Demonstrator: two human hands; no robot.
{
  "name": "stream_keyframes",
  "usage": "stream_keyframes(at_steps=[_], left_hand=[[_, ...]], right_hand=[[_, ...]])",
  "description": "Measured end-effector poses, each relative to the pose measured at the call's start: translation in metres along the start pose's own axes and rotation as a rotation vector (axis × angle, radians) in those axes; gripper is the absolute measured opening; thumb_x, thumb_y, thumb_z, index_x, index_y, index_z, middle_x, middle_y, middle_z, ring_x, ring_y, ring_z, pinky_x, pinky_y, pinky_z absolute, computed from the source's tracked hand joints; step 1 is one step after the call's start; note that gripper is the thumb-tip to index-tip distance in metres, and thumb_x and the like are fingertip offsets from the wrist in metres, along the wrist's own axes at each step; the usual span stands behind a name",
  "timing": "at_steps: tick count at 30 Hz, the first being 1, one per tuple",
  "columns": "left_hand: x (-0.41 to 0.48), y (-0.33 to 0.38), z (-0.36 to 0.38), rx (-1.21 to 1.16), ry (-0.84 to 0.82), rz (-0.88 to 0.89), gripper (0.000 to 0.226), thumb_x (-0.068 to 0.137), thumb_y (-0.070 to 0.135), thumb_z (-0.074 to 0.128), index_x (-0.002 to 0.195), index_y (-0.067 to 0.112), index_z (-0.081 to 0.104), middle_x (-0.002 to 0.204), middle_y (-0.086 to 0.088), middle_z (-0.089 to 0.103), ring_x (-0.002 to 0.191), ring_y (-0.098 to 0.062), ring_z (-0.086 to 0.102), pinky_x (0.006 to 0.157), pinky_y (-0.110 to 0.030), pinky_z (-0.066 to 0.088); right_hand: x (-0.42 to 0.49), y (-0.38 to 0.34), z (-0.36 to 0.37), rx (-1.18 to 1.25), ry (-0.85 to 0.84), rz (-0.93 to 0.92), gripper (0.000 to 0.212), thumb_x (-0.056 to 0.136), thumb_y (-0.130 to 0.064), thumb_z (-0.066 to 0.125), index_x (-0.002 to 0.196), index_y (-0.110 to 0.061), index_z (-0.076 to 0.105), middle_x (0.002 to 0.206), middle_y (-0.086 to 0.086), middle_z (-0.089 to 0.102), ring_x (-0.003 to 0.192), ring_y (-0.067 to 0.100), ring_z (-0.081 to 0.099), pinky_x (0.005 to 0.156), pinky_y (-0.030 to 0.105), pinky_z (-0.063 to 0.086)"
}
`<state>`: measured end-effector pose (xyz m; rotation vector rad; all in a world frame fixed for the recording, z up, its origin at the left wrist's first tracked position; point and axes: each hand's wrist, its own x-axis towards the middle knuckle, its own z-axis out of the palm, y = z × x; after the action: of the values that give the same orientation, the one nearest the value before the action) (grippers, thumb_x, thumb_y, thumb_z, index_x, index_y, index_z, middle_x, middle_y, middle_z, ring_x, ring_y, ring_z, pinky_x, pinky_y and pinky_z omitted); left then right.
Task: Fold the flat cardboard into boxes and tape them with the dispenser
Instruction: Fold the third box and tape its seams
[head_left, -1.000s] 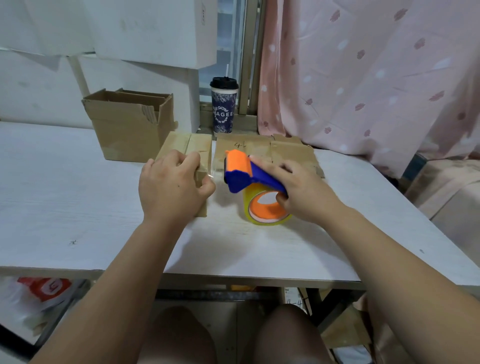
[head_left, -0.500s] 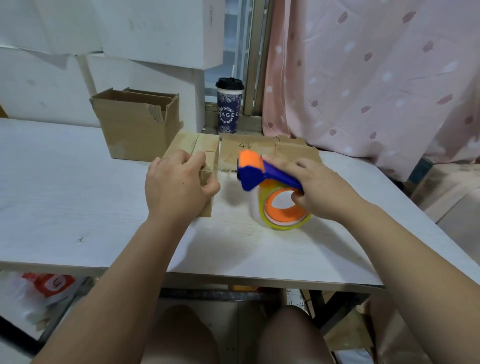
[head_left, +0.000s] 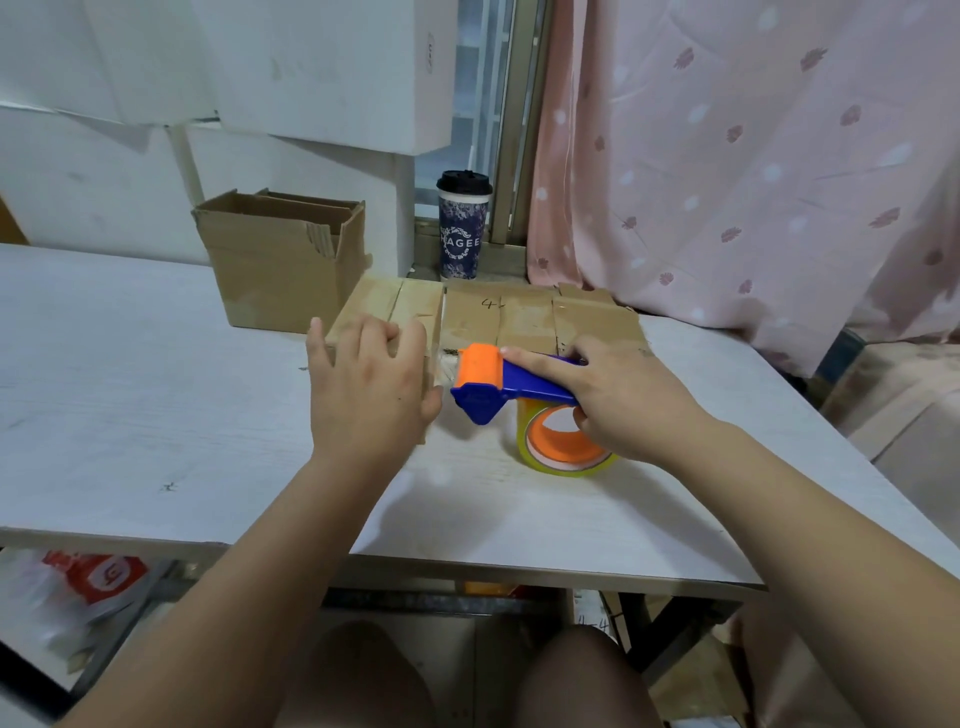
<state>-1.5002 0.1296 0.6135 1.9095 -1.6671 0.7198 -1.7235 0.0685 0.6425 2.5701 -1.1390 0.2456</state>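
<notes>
A small folded cardboard box (head_left: 387, 312) lies on the white table (head_left: 156, 374). My left hand (head_left: 369, 387) presses down on its top with fingers spread and fairly straight, thumb along the right side. My right hand (head_left: 618, 402) grips the blue handle of the tape dispenser (head_left: 480, 376), index finger laid along the top. Its orange roller sits just right of the box, and the tape roll (head_left: 563, 449) rests on the table. A short strip of clear tape (head_left: 448, 361) runs between box and dispenser. Flat cardboard (head_left: 524, 325) lies behind.
An open brown box (head_left: 280, 270) stands at the back left. A dark paper cup (head_left: 464, 228) sits on the window ledge. White foam boxes (head_left: 332, 67) stack behind, and a pink curtain (head_left: 727, 171) hangs at right. The table's front edge (head_left: 467, 566) is near my knees.
My left fingers have flattened from a curled grip to a spread press on the box. The dispenser stays beside the box's right side in my right hand.
</notes>
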Motion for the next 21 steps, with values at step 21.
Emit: stream_keyframes(at_steps=[21], left_hand=[[-0.013, 0.008, 0.002, -0.038, -0.053, 0.029, 0.067, 0.056, 0.032, 0.087, 0.119, 0.023, 0.065, 0.127, -0.031, 0.053, 0.120, -0.052, 0.046, 0.097, -0.075, 0.015]], right_hand=[[0.041, -0.020, -0.043, -0.051, -0.203, -0.081, 0.080, 0.088, -0.009, 0.038, 0.141, -0.061, 0.010, 0.080, -0.004, 0.032, 0.080, 0.023, 0.048, 0.053, 0.032, 0.034]])
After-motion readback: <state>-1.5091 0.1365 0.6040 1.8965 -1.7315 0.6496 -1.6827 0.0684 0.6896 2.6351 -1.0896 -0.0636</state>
